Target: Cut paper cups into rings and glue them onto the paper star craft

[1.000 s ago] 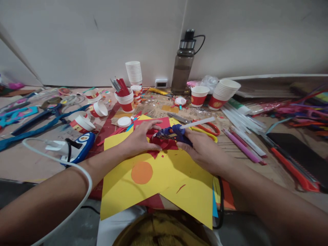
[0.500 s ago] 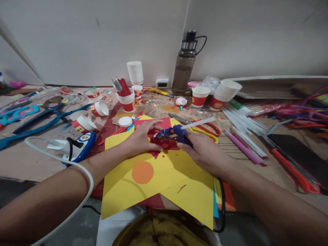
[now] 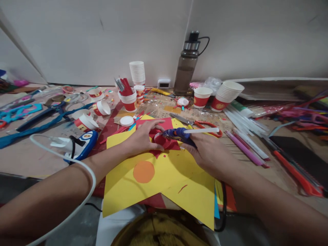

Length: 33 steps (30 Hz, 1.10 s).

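My right hand (image 3: pixel 201 148) is closed round a blue glue gun (image 3: pixel 179 133), from whose back a white glue stick (image 3: pixel 202 130) sticks out. The gun's nozzle is over a small round red piece (image 3: pixel 159 138) on red paper (image 3: pixel 167 123). My left hand (image 3: pixel 145 136) curls at that round piece's left side, fingers and thumb wrapped about it. Beneath lie yellow sheets (image 3: pixel 189 188), with an orange paper circle (image 3: pixel 144 172) on the left one.
Scissors (image 3: pixel 181 119) lie beyond my right hand. Behind stand paper cups (image 3: pixel 202 97), a cup of red sticks (image 3: pixel 127 100) and a tall bottle (image 3: pixel 186 70). A white cable (image 3: pixel 84 167) crosses my left forearm. A red-handled cutter (image 3: pixel 294 171) lies at right.
The glue gun has turned, so its glue stick now points more level to the right, and the round red piece shows more. My left hand stays curled in place. The view has shifted slightly.
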Available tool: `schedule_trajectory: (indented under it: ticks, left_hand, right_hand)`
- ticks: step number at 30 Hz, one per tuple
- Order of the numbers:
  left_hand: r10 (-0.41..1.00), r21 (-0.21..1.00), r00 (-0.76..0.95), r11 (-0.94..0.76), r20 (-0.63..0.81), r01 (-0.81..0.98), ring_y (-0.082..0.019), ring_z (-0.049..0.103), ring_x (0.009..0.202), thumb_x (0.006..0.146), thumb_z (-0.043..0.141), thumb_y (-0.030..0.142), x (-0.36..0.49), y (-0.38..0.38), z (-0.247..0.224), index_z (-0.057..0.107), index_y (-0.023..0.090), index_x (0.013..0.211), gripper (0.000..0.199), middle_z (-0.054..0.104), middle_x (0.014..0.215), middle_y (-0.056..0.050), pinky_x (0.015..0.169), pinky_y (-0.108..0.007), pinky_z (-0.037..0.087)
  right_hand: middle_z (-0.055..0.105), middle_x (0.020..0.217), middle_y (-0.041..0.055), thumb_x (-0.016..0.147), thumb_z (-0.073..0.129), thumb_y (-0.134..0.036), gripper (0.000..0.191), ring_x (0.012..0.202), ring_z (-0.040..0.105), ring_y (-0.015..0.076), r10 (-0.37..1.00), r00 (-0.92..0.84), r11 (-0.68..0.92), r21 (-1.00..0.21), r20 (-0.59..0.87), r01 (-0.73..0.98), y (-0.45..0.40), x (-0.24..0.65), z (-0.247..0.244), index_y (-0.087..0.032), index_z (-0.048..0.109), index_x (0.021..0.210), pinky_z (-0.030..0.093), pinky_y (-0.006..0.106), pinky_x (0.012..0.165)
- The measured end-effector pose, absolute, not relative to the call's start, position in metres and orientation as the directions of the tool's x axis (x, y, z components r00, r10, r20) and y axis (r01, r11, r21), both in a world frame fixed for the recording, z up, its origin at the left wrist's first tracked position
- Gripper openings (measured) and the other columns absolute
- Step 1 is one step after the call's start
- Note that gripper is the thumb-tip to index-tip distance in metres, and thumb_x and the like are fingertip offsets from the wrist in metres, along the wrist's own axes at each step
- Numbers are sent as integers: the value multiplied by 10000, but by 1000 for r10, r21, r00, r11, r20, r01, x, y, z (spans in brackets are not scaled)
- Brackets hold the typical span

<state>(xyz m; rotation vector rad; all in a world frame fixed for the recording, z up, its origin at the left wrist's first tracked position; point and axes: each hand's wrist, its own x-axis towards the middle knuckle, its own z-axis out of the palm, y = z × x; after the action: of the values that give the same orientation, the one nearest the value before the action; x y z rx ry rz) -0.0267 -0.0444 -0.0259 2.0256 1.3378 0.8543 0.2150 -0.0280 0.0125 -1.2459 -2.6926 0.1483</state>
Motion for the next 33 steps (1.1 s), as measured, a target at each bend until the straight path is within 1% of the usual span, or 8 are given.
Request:
schedule_trajectory:
  ticks: [4, 9, 14, 20, 25, 27, 30, 33]
  left_hand:
    - [933, 741, 297, -344, 202, 577, -232, 537, 1201, 622, 814, 385, -27, -44, -26, 382, 244, 1380, 884, 587, 1263, -82, 1074, -427, 366]
    - [938, 733, 285, -333, 196, 593, -243, 526, 1210, 619, 815, 396, -27, -43, -27, 387, 250, 1381, 887, 572, 1282, -88, 1066, -429, 372]
    - [941, 722, 282, -326, 186, 610, -259, 515, 1225, 604, 823, 412, -27, -44, -25, 386, 247, 1389, 913, 582, 1269, -89, 1060, -435, 372]
    - [937, 743, 288, -336, 200, 579, -240, 540, 1198, 624, 821, 353, -25, -46, -22, 390, 237, 1379, 877, 631, 1194, -78, 1062, -422, 368]
    - [939, 754, 292, -325, 184, 571, -252, 521, 1230, 618, 822, 345, -24, -45, -20, 390, 225, 1376, 880, 646, 1182, -77, 1085, -439, 334]
    - [940, 758, 292, -321, 179, 568, -256, 520, 1233, 614, 824, 341, -24, -45, -20, 393, 220, 1372, 881, 649, 1180, -82, 1089, -450, 325]
    - [940, 764, 288, -320, 183, 561, -258, 528, 1219, 603, 831, 349, -24, -45, -20, 394, 219, 1371, 893, 652, 1176, -85, 1081, -456, 331]
    - [943, 760, 275, -315, 186, 569, -259, 535, 1206, 587, 840, 363, -24, -45, -21, 398, 223, 1372, 912, 629, 1213, -92, 1066, -444, 351]
  right_hand:
    - [689, 930, 110, 937, 451, -309, 213, 860, 628, 242, 767, -632, 641, -166, 105, 750, -29, 215, 16, -169, 610, 961, 431, 327, 698]
    - [684, 897, 100, 946, 428, -329, 225, 823, 618, 236, 785, -617, 616, -186, 62, 765, -30, 210, 16, -175, 593, 937, 422, 320, 668]
    - [683, 944, 110, 950, 424, -341, 244, 852, 621, 242, 784, -619, 618, -178, 57, 766, -30, 207, 18, -172, 598, 973, 414, 321, 671]
    - [680, 877, 83, 943, 437, -327, 216, 793, 622, 214, 773, -626, 634, -93, 103, 768, -34, 212, 26, -191, 602, 976, 383, 295, 610]
    - [661, 808, 82, 941, 421, -306, 219, 730, 609, 207, 733, -662, 668, 16, 153, 744, -43, 214, 26, -202, 611, 908, 350, 301, 561]
    - [659, 803, 84, 933, 428, -289, 208, 725, 605, 208, 720, -675, 679, 37, 160, 733, -45, 215, 26, -207, 616, 895, 350, 304, 560]
    - [665, 838, 91, 929, 433, -282, 198, 746, 609, 216, 730, -664, 671, 14, 164, 741, -44, 213, 24, -201, 614, 916, 364, 308, 574]
    - [675, 899, 97, 938, 425, -298, 208, 794, 616, 223, 756, -641, 651, -61, 132, 756, -41, 209, 21, -194, 604, 952, 398, 315, 622]
